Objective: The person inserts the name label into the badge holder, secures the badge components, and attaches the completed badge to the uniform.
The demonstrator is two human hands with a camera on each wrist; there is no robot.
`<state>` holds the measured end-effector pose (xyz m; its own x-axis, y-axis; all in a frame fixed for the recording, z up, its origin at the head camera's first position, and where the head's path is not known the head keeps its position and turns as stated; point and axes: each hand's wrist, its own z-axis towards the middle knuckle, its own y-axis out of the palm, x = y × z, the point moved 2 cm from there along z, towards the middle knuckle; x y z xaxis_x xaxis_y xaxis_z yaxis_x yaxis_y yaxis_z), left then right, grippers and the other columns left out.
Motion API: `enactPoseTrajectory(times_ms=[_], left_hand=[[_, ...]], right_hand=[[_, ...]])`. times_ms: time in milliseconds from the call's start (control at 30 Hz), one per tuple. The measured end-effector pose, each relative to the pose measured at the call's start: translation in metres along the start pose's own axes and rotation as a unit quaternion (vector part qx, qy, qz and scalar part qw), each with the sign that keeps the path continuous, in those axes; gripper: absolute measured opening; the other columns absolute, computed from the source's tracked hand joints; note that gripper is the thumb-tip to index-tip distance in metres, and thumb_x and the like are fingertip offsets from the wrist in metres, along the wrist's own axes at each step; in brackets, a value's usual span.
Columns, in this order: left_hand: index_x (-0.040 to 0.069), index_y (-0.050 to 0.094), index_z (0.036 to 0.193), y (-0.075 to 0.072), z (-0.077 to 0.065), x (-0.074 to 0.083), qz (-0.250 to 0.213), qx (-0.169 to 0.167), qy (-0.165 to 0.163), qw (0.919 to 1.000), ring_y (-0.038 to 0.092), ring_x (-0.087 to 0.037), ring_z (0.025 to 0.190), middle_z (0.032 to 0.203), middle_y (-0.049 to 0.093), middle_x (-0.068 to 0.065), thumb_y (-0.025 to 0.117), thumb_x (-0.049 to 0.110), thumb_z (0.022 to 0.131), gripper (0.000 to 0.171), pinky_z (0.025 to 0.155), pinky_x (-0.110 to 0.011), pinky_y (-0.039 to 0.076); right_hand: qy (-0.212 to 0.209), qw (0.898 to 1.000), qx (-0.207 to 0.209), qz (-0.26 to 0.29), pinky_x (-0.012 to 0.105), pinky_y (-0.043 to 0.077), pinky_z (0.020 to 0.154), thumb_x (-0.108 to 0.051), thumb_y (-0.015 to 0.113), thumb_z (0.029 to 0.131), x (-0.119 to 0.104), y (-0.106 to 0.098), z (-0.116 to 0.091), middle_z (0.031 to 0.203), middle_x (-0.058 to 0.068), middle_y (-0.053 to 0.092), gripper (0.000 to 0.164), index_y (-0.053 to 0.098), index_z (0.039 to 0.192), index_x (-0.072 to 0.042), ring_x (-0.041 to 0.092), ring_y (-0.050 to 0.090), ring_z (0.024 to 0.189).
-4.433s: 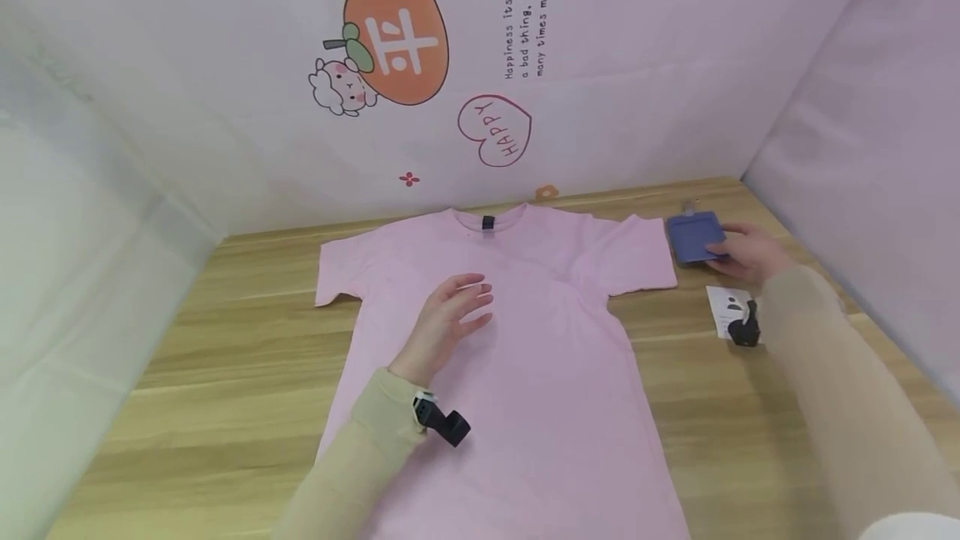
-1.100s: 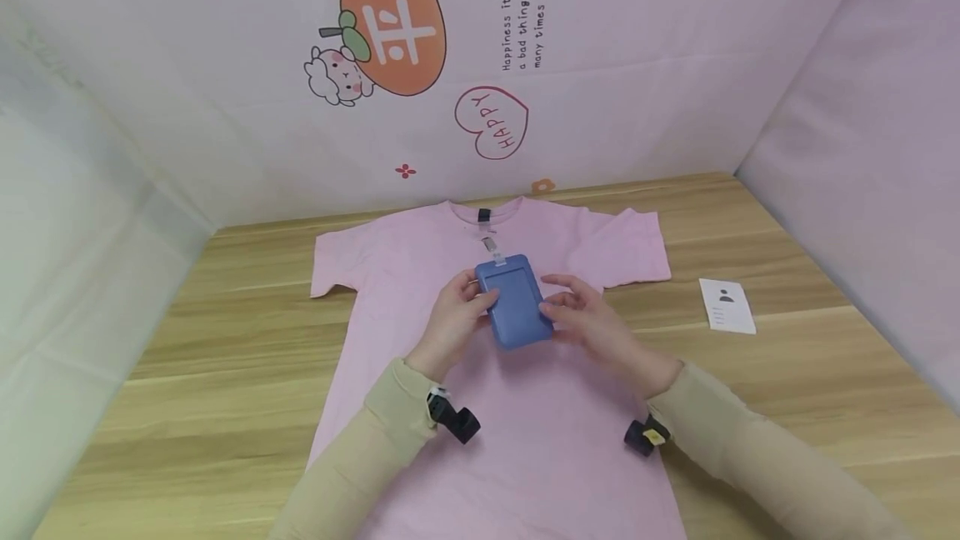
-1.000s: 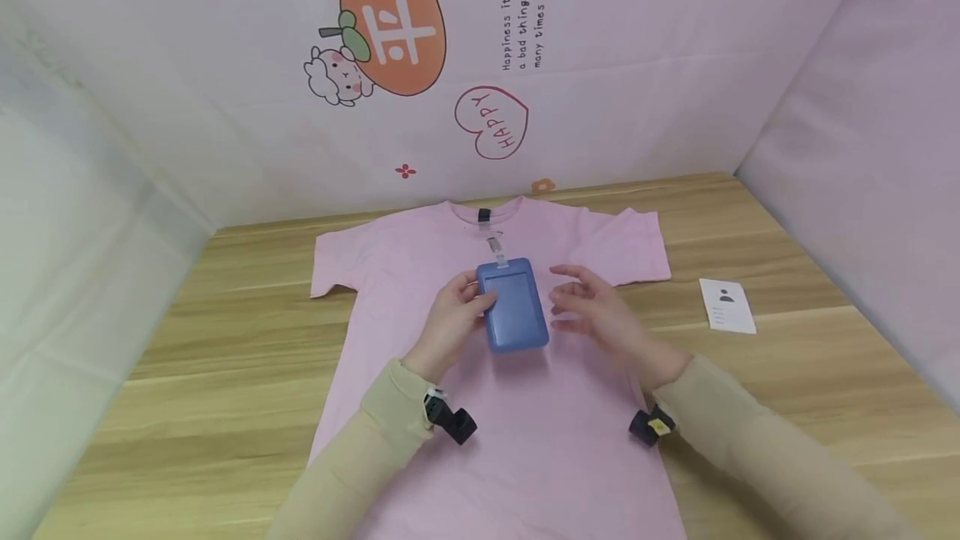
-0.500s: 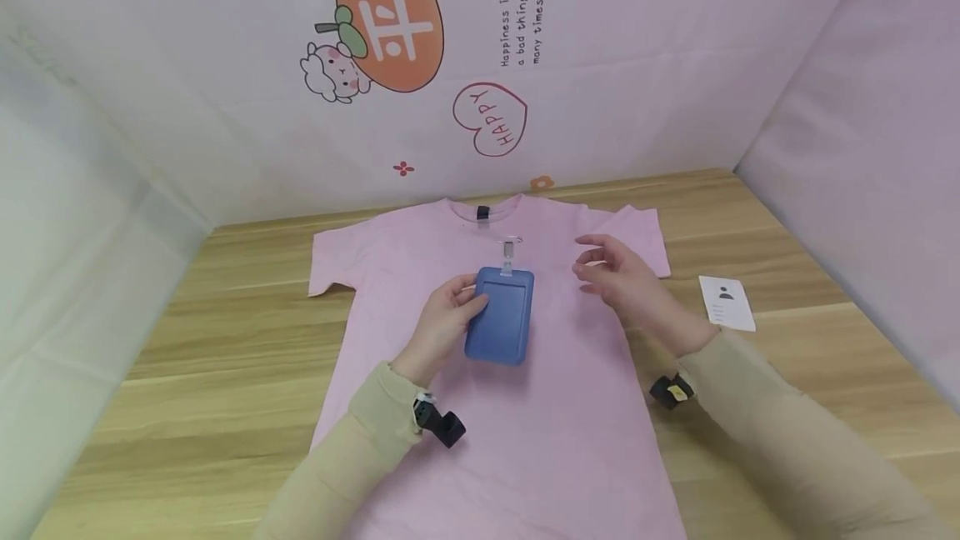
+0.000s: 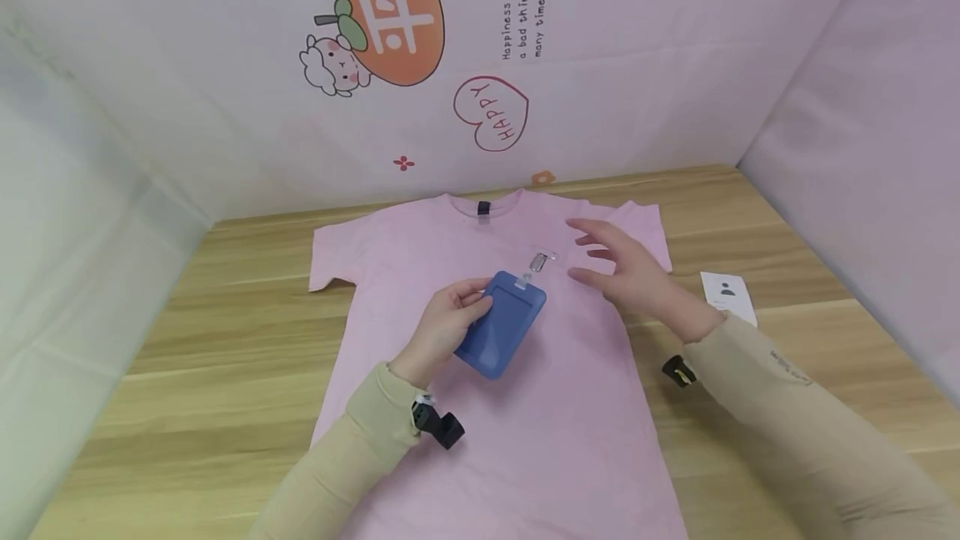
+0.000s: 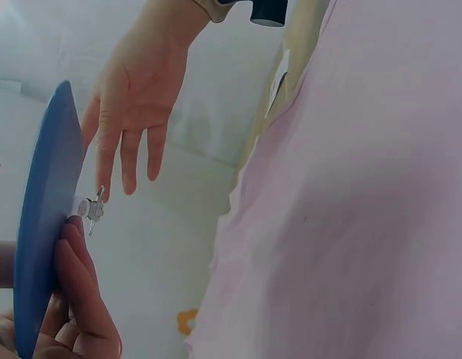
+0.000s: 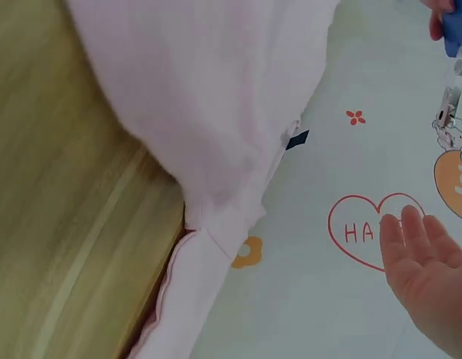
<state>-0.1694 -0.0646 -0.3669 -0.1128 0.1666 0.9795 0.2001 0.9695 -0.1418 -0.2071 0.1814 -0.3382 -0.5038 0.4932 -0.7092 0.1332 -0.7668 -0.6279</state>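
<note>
A blue badge holder [image 5: 501,325] is pinched by my left hand [image 5: 442,322] between thumb and fingers. It is held above a pink T-shirt [image 5: 525,423] and tilts to the right. From its top extends a metal clip [image 5: 538,262] with a pin, pointing toward my right hand [image 5: 626,269]. That hand is spread near the clip, apart from it, holding nothing. In the left wrist view the badge holder [image 6: 44,224] appears edge-on, with the clip [image 6: 93,209] below the right hand's fingers. The right wrist view catches the clip [image 7: 449,101] at its upper right edge.
The T-shirt lies spread flat on a wooden table [image 5: 225,373], its collar toward the back. A white card [image 5: 729,294] with a printed person icon lies right of the shirt, partly hidden by my right arm. Printed white cloth walls [image 5: 637,65] enclose the table.
My right hand brought the badge holder from the right to the middle, where the left hand took it. The right hand then let go and moved off right; the holder tilted so its clip points right.
</note>
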Motion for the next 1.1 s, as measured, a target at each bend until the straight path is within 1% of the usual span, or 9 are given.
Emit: enactPoseTrajectory(times_ms=[67, 133, 300, 400, 567, 667, 733, 900, 1100], left_hand=[[-0.001, 0.056, 0.127, 0.001, -0.001, 0.001, 0.000, -0.006, 0.001, 1.0000, 0.061, -0.006, 0.084, 0.112, 0.067, -0.018, 0.054, 0.006, 0.094, 0.035, 0.080, -0.025, 0.051], [-0.002, 0.056, 0.127, 0.001, -0.002, 0.002, 0.000, -0.010, 0.002, 0.9999, 0.061, -0.004, 0.082, 0.112, 0.067, -0.019, 0.054, 0.006, 0.093, 0.034, 0.078, -0.023, 0.050], [-0.001, 0.057, 0.126, 0.002, -0.004, 0.004, 0.001, -0.016, 0.003, 0.9999, 0.060, -0.005, 0.083, 0.112, 0.067, -0.019, 0.054, 0.005, 0.093, 0.034, 0.075, -0.020, 0.048], [-0.001, 0.057, 0.126, 0.003, -0.005, 0.005, 0.009, -0.024, 0.005, 0.9997, 0.061, -0.006, 0.085, 0.112, 0.067, -0.019, 0.054, 0.006, 0.093, 0.034, 0.075, -0.020, 0.047], [-0.001, 0.057, 0.126, 0.005, -0.006, 0.004, 0.019, -0.041, 0.000, 0.9989, 0.062, -0.007, 0.084, 0.112, 0.068, -0.019, 0.054, 0.007, 0.093, 0.034, 0.075, -0.021, 0.047], [-0.001, 0.057, 0.126, 0.007, -0.007, 0.003, 0.022, -0.049, 0.001, 0.9985, 0.061, -0.006, 0.082, 0.111, 0.068, -0.019, 0.054, 0.008, 0.093, 0.034, 0.073, -0.021, 0.047], [-0.002, 0.056, 0.126, 0.008, -0.008, 0.004, 0.021, -0.055, 0.002, 0.9983, 0.061, -0.005, 0.081, 0.111, 0.068, -0.020, 0.054, 0.008, 0.093, 0.035, 0.073, -0.020, 0.047], [-0.002, 0.055, 0.128, 0.010, -0.010, 0.005, 0.021, -0.067, -0.003, 0.9976, 0.061, -0.006, 0.082, 0.111, 0.067, -0.020, 0.053, 0.009, 0.094, 0.036, 0.074, -0.020, 0.047], [0.000, 0.056, 0.128, 0.010, -0.009, 0.000, 0.032, -0.070, -0.002, 0.9970, 0.061, -0.009, 0.085, 0.110, 0.068, -0.019, 0.053, 0.011, 0.094, 0.036, 0.079, -0.025, 0.048]], right_hand=[[-0.045, 0.998, 0.003, -0.040, 0.053, 0.044, 0.098, 0.000, 0.071, 0.081, -0.001, 0.001, 0.000, 0.139, 0.022, 0.045, 0.063, 0.043, 0.137, 0.001, 0.038, 0.050, 0.120], [-0.083, 0.994, 0.002, -0.076, 0.054, 0.042, 0.100, -0.001, 0.072, 0.080, -0.002, 0.002, -0.001, 0.139, 0.022, 0.046, 0.062, 0.045, 0.135, 0.001, 0.038, 0.047, 0.123], [-0.150, 0.978, -0.005, -0.146, 0.056, 0.037, 0.102, -0.005, 0.074, 0.078, -0.005, 0.007, -0.002, 0.139, 0.022, 0.046, 0.060, 0.049, 0.132, 0.000, 0.040, 0.043, 0.126], [-0.196, 0.964, -0.005, -0.177, 0.053, 0.041, 0.100, -0.004, 0.076, 0.076, -0.006, 0.010, -0.002, 0.137, 0.021, 0.048, 0.058, 0.053, 0.129, -0.001, 0.039, 0.047, 0.123], [-0.273, 0.937, -0.007, -0.217, 0.049, 0.046, 0.095, 0.001, 0.078, 0.072, -0.007, 0.014, -0.001, 0.130, 0.020, 0.054, 0.059, 0.055, 0.126, -0.004, 0.036, 0.053, 0.116], [-0.297, 0.927, -0.010, -0.228, 0.048, 0.048, 0.092, 0.005, 0.077, 0.070, -0.008, 0.016, -0.002, 0.127, 0.019, 0.058, 0.059, 0.056, 0.125, -0.004, 0.034, 0.056, 0.112], [-0.305, 0.924, -0.011, -0.229, 0.047, 0.049, 0.090, 0.007, 0.077, 0.070, -0.009, 0.017, -0.003, 0.125, 0.017, 0.059, 0.058, 0.058, 0.123, -0.004, 0.033, 0.058, 0.110], [-0.315, 0.924, -0.005, -0.218, 0.044, 0.051, 0.087, 0.010, 0.075, 0.070, -0.009, 0.018, -0.005, 0.114, 0.013, 0.065, 0.049, 0.063, 0.117, -0.003, 0.029, 0.061, 0.104], [-0.324, 0.922, -0.001, -0.212, 0.039, 0.053, 0.081, 0.013, 0.073, 0.070, -0.008, 0.019, -0.007, 0.101, 0.009, 0.068, 0.043, 0.067, 0.109, -0.003, 0.024, 0.062, 0.094]])
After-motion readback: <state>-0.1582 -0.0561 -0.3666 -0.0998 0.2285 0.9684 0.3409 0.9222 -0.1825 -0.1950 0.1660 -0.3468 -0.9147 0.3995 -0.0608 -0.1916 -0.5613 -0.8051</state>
